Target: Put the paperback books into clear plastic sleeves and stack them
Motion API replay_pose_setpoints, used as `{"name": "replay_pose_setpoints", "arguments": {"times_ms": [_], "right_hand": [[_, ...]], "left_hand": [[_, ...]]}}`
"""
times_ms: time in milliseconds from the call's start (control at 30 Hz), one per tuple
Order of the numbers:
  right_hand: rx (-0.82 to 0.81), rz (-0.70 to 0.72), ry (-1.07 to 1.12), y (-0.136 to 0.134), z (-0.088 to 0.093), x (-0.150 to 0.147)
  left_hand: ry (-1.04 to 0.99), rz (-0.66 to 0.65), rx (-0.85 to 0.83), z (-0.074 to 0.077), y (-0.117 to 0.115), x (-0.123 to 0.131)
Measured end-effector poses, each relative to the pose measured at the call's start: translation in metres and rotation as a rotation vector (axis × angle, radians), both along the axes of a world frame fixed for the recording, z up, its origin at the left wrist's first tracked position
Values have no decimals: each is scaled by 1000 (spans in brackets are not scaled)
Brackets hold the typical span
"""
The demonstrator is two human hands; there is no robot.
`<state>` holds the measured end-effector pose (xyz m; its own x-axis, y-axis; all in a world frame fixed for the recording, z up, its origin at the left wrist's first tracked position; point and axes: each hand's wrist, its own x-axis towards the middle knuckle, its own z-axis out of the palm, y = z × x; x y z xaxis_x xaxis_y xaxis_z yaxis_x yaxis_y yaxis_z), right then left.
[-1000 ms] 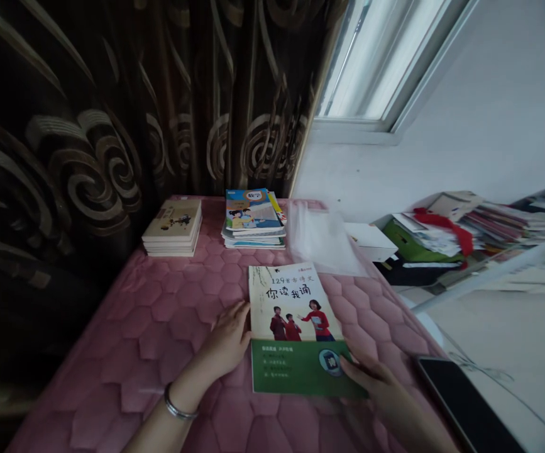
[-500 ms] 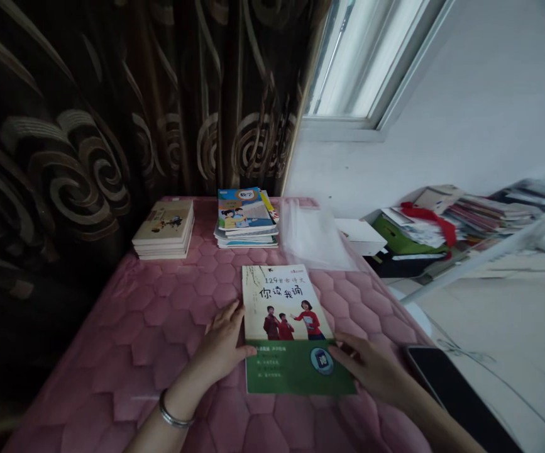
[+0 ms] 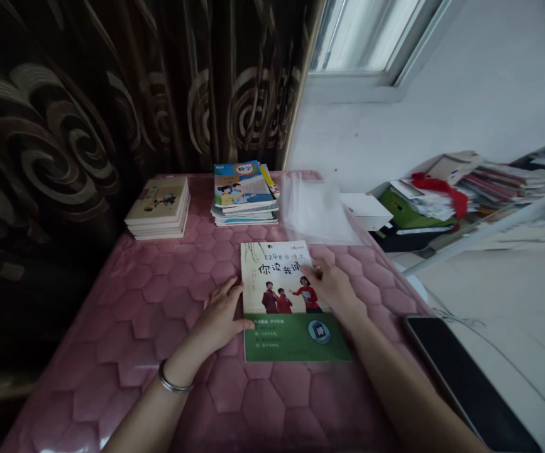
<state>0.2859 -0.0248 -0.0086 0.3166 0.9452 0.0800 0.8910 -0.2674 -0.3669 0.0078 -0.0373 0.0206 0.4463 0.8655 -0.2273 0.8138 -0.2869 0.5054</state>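
Note:
A paperback book with a white and green cover lies flat on the pink cushioned tabletop. My left hand, with a silver bracelet on its wrist, rests along the book's left edge; its fingers are stretched out and the thumb touches the cover. At the upper right edge, my right hand has its fingers bent and closed on the book's margin. Its fingertips are partly hidden. The cover shows Chinese writing and three figures.
Behind stand a stack of beige books and a stack of textbooks. Clear plastic sheets and a white box lie right of them. A black phone-like slab sits at the right edge. A dark curtain hangs behind.
My right hand has moved from the book's lower right edge up to its upper right edge. My left hand keeps its place at the left edge. The camera view has tilted slightly down.

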Motion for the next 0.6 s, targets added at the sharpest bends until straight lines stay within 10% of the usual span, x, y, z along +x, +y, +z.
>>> {"name": "replay_pose_setpoints", "arguments": {"times_ms": [600], "right_hand": [[29, -16, 106, -6, -5, 6]], "left_hand": [[-47, -38, -20, 0, 1, 2]]}}
